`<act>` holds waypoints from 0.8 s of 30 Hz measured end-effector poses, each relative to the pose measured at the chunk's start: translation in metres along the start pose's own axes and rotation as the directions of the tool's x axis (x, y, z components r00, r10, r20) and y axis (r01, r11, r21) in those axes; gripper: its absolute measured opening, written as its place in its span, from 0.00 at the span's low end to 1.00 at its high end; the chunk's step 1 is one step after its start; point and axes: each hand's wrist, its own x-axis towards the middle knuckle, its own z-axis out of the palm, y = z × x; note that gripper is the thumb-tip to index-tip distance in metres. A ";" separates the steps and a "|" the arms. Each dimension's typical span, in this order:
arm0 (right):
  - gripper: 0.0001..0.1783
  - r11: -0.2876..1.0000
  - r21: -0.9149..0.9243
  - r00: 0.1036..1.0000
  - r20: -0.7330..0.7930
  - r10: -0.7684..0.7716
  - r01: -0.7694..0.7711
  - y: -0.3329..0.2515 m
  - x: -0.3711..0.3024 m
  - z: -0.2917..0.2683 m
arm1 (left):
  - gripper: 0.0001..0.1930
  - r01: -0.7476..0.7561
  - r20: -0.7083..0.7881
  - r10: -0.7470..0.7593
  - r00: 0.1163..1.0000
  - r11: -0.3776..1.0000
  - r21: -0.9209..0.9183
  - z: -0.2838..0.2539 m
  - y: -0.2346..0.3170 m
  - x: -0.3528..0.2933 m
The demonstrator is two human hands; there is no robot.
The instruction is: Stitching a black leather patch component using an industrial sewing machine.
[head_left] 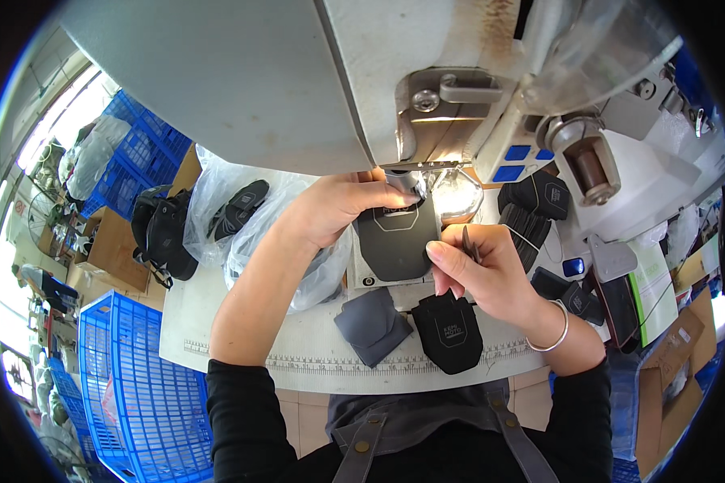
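Left, we see a blue crate [141, 390]. Our left hand [330, 209] lays its thumb at the far end of a dark grey panel [396, 248] beneath the sewing machine [217, 80]; whether it pinches, we cannot tell. Nearer lies a black pouch [451, 344]. To its right, our right hand [485, 266] grips a dark pointed tool [468, 241].

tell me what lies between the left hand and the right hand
In the head view, a dark grey piece lies between the left hand, whose thumb is at its top edge, and the right hand.
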 end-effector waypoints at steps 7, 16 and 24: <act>0.17 1.000 0.006 1.000 -0.008 0.027 -0.027 -0.004 -0.001 0.000 | 0.13 0.018 -0.030 -0.025 0.999 0.975 -0.222 0.013 -0.026 -0.017; 0.17 0.997 0.060 0.998 0.047 0.052 -0.055 -0.008 0.001 -0.003 | 0.13 -0.085 -0.060 0.079 0.995 0.991 -0.100 0.027 -0.032 -0.033; 0.15 0.997 0.006 0.997 0.019 0.073 -0.073 -0.011 -0.001 -0.008 | 0.15 -0.143 -0.049 0.138 0.989 0.979 -0.146 0.031 -0.029 -0.034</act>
